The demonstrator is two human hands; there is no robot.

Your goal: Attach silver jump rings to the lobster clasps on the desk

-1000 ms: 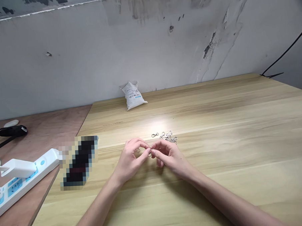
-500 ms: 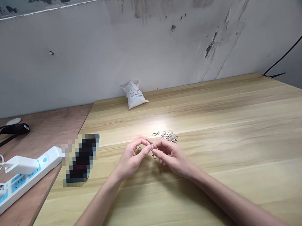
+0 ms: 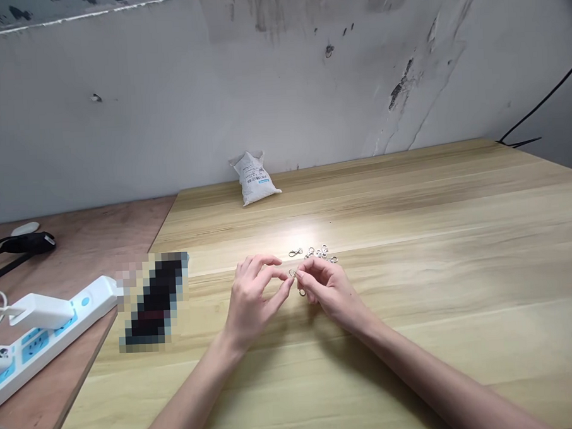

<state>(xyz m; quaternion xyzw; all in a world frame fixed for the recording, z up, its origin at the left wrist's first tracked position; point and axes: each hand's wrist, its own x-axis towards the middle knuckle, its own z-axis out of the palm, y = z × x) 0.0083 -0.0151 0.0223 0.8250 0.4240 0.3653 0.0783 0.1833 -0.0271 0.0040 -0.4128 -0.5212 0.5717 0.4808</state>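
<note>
Both my hands meet over the middle of the light wooden table [image 3: 410,247]. My right hand [image 3: 328,290] pinches a small metal clasp with a ring [image 3: 296,281] between thumb and fingertips. My left hand [image 3: 254,295] is beside it, fingers loosely curled and apart, its fingertips just left of the clasp. I cannot make out whether they touch it. A small pile of silver lobster clasps [image 3: 316,253] lies on the table just beyond my right hand.
A small white pouch [image 3: 255,178] leans by the wall. A blurred dark object [image 3: 153,300] lies at the table's left edge. On the lower brown surface to the left sit a white power strip with a charger [image 3: 39,326] and a black strap [image 3: 19,245]. A black cable [image 3: 537,108] runs down the wall on the right.
My left fingers have loosened and spread away from the pinch. The small ring that lay by my left hand a second ago no longer shows there. My right hand keeps the clasp, shifted slightly right.
</note>
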